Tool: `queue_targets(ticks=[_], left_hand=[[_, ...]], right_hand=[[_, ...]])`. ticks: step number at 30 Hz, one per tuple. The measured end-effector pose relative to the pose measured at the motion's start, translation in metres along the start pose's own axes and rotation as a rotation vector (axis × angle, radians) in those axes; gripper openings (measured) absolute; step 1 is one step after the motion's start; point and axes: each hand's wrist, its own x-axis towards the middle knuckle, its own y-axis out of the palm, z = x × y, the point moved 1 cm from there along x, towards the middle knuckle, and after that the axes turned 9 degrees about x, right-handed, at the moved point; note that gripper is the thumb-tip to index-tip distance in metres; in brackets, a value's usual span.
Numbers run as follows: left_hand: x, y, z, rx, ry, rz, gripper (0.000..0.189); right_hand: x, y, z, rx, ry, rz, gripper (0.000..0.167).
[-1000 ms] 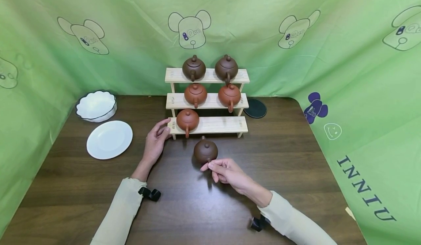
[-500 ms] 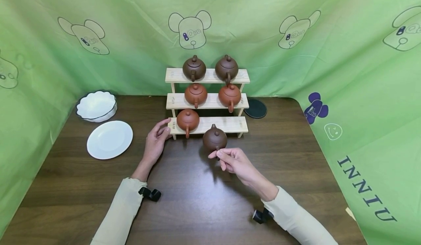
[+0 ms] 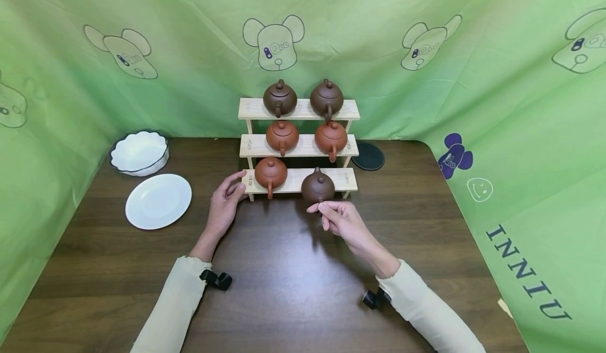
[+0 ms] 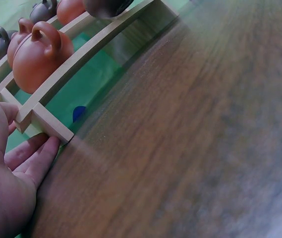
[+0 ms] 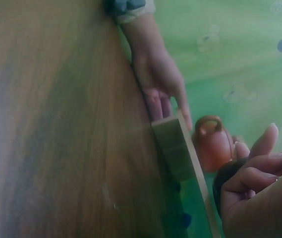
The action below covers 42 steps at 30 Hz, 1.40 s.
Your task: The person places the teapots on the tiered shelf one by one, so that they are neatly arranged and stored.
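My right hand (image 3: 347, 224) pinches the handle of a dark brown teapot (image 3: 317, 185), which overlaps the right half of the lowest step in the head view. The right wrist view shows my curled fingers largely hiding this teapot. At the left end of the three-tier wooden stand (image 3: 298, 180), my left hand (image 3: 224, 203) grips the lowest step's end, its fingers beside the leg in the left wrist view. A reddish-brown teapot (image 3: 271, 173) sits left on that step. Two more reddish teapots, one of them (image 3: 282, 136) at left, occupy the middle tier. Dark teapots (image 3: 280, 99) stand on top.
To the left lie a white plate (image 3: 158, 202) and, behind it, a white scalloped bowl (image 3: 140, 154) with a dark rim. A dark round coaster (image 3: 368, 156) lies right of the stand. Green printed cloth (image 3: 199, 69) surrounds the brown wooden table (image 3: 265, 300).
My right hand has carried the dark brown teapot forward and slightly right, from above the table in front of the stand to the lowest step. My left hand has stayed at the stand's end.
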Motion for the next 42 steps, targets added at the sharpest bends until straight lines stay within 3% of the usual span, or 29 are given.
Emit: queue_targets(ticks=[24,42], left_hand=[[0.001,0.001,0.001,0.003,-0.007,0.004,0.040],[0.000,0.000,-0.001,0.008,-0.011,0.012,0.040]], right_hand=[[0.025,-0.012,0.000,-0.048,-0.023,-0.140,0.039],[0.027,-0.017,0.000,-0.039,-0.005,-0.151,0.038]])
